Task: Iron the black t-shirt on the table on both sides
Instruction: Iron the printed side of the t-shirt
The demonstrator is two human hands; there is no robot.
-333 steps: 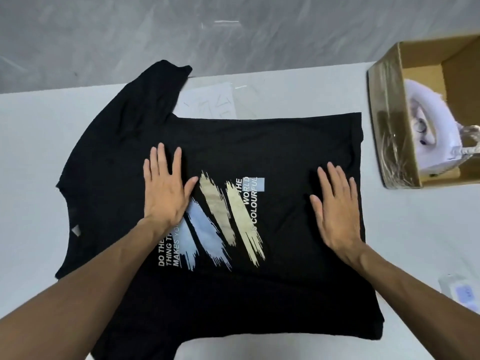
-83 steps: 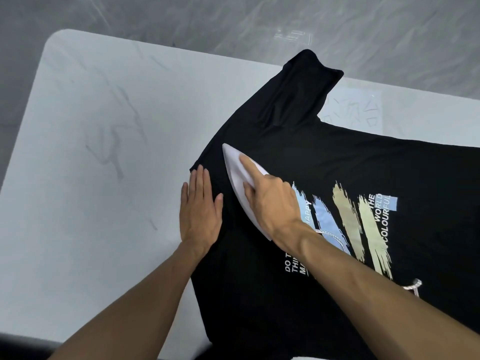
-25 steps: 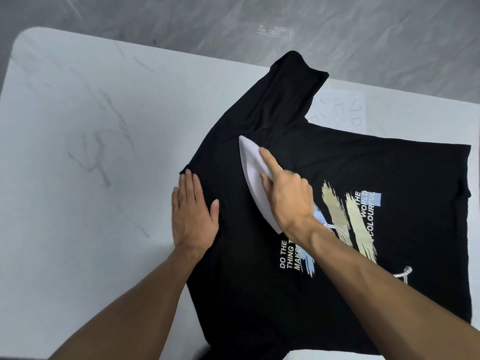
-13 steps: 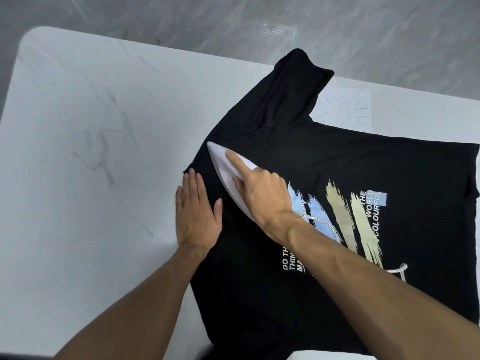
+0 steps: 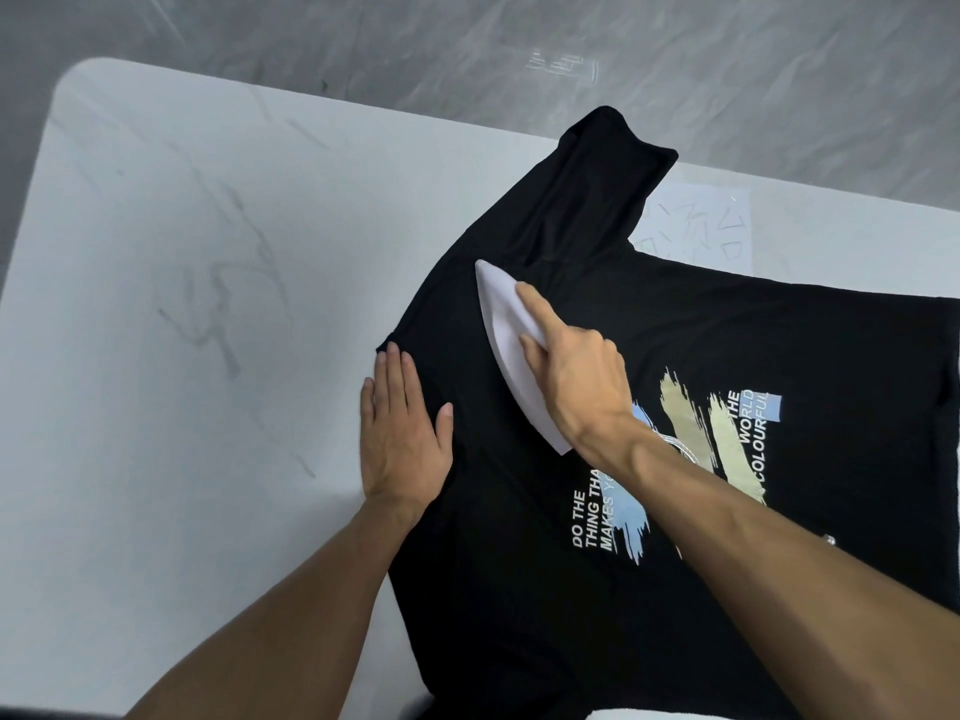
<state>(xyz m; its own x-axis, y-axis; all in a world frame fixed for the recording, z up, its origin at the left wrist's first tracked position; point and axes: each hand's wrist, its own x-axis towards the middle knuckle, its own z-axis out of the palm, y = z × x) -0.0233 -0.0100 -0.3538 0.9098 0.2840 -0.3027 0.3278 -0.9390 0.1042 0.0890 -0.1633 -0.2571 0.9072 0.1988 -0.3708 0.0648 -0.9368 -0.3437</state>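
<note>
The black t-shirt lies print side up on the white table, its collar toward the left and one sleeve pointing to the far edge. A white iron rests flat on the shirt's shoulder area, nose aimed up and left. My right hand grips the iron from above, index finger stretched along its top. My left hand lies flat, fingers together, on the shirt's left edge beside the collar. Most of the iron's handle is hidden under my hand.
A transparent sheet with faint markings lies on the table behind the shirt. The iron's braided cord runs back along my right forearm. The table's far edge borders a grey marbled floor. Bare tabletop stretches to the left.
The iron has slid right and slightly farther along the shoulder, away from the collar edge. My left hand stays pressed flat on the shirt's edge.
</note>
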